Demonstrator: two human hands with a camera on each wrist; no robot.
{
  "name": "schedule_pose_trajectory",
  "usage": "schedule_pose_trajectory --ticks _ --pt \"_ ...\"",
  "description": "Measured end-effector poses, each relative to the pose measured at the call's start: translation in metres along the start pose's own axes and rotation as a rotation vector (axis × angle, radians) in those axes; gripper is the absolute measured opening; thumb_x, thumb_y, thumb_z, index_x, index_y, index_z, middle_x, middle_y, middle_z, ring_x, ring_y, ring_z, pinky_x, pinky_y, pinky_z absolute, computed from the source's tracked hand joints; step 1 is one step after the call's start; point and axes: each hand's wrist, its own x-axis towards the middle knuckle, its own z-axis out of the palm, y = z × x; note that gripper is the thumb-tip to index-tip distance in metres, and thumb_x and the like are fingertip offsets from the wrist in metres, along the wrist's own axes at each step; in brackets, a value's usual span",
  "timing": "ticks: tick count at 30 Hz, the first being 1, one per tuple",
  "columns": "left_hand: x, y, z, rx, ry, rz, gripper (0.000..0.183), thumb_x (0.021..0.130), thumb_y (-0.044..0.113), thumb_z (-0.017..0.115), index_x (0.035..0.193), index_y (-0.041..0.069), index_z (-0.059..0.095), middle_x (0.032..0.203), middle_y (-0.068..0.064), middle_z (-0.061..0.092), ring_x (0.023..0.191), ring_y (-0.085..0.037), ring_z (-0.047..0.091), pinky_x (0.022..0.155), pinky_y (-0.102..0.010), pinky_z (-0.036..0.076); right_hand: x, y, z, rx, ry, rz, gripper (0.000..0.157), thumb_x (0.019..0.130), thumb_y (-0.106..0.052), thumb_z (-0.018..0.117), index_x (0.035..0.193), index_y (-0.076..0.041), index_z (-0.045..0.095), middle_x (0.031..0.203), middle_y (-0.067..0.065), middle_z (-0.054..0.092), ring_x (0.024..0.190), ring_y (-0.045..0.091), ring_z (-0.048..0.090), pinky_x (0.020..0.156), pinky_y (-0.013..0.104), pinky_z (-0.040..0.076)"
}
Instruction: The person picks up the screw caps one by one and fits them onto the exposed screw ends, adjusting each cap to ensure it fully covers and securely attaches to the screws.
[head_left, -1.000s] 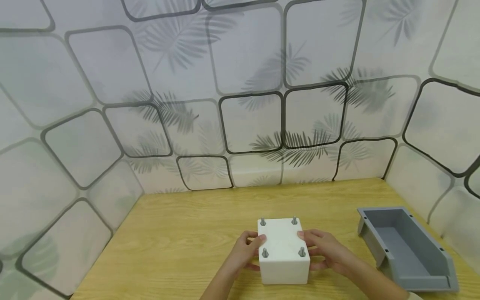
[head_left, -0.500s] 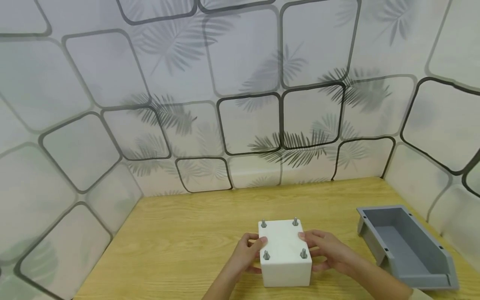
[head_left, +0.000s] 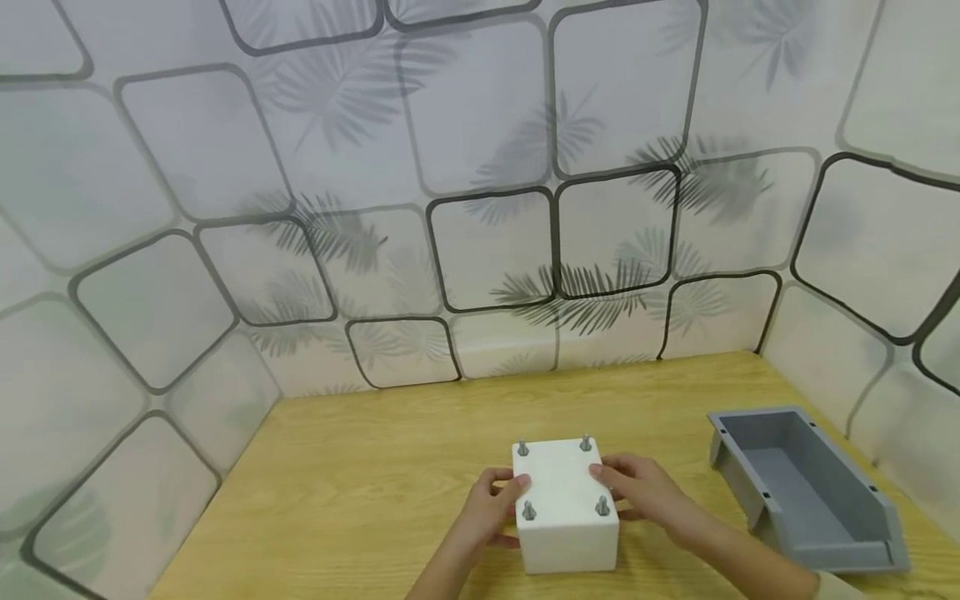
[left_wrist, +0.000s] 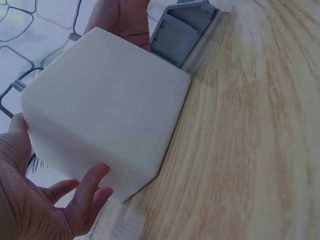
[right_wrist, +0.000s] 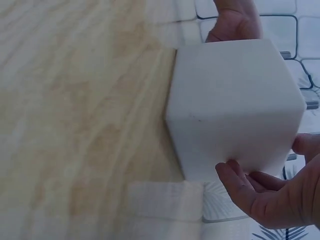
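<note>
A white block-shaped box [head_left: 564, 487] stands on the wooden table, with a metal bolt [head_left: 602, 505] fitted with a nut rising from each top corner. My left hand [head_left: 489, 510] holds its left side, thumb over the top edge and fingers against the side wall. On the opposite side my right hand [head_left: 651, 498] grips it the same way, thumb on the top. In the left wrist view, the fingertips [left_wrist: 102, 172] touch the plain side of the box [left_wrist: 107, 95]. The right wrist view shows the right fingers [right_wrist: 235, 182] on the lower part of the box [right_wrist: 235, 100].
To the right of the box lies a grey open-front plastic bin [head_left: 810, 492], apart from the right hand. The wooden table [head_left: 360, 483] extends left and behind the box. Patterned cloth-like walls [head_left: 495, 250] border the back and both sides.
The right hand's fingers and thumb have shifted slightly on the box's right side. The whole head view has drifted a little; the box and left hand stay about where they were.
</note>
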Motion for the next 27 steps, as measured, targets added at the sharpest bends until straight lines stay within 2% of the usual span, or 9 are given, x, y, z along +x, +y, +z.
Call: schedule_pose_trajectory --ticks 5,14,19,23,27 --pt "-0.001 -0.002 0.000 -0.008 -0.001 0.004 0.062 0.089 0.041 0.061 0.131 0.000 0.042 0.103 -0.014 0.050 0.086 -0.023 0.057 0.058 -0.045 0.058 0.000 -0.007 -0.005 -0.053 -0.036 -0.046 0.050 0.092 -0.028 0.060 0.123 0.010 0.053 0.108 0.015 0.063 0.089 0.022 0.064 0.077 0.044 0.057" --pt "-0.001 -0.002 0.000 -0.021 0.012 0.007 0.061 0.088 0.041 0.061 0.131 0.001 0.042 0.104 -0.015 0.050 0.087 -0.024 0.058 0.057 -0.045 0.058 0.001 -0.012 -0.011 -0.102 -0.028 -0.043 0.052 0.088 -0.031 0.064 0.121 0.007 0.055 0.103 0.012 0.068 0.075 0.020 0.066 0.059 0.037 0.058" --pt "-0.001 -0.002 0.001 -0.028 0.021 0.003 0.059 0.088 0.039 0.062 0.130 0.001 0.043 0.102 -0.014 0.050 0.085 -0.023 0.057 0.056 -0.045 0.058 0.001 -0.013 -0.019 -0.054 -0.011 -0.049 0.038 0.089 -0.026 0.064 0.114 0.003 0.061 0.094 0.009 0.068 0.068 0.019 0.064 0.054 0.035 0.057" --pt "-0.001 -0.002 0.002 -0.016 0.028 0.001 0.060 0.089 0.040 0.061 0.131 0.001 0.043 0.103 -0.014 0.051 0.086 -0.023 0.058 0.056 -0.044 0.058 0.001 -0.015 -0.027 -0.009 -0.050 -0.069 0.032 0.090 -0.022 0.062 0.109 0.003 0.062 0.083 0.006 0.066 0.065 0.016 0.061 0.053 0.033 0.057" --pt "0.000 -0.002 0.001 -0.007 0.025 0.001 0.061 0.089 0.041 0.060 0.132 0.001 0.042 0.105 -0.015 0.051 0.087 -0.024 0.059 0.057 -0.044 0.058 0.001 -0.018 -0.035 -0.011 -0.088 -0.065 0.030 0.090 -0.022 0.062 0.104 0.004 0.062 0.077 0.005 0.065 0.063 0.015 0.060 0.053 0.031 0.056"
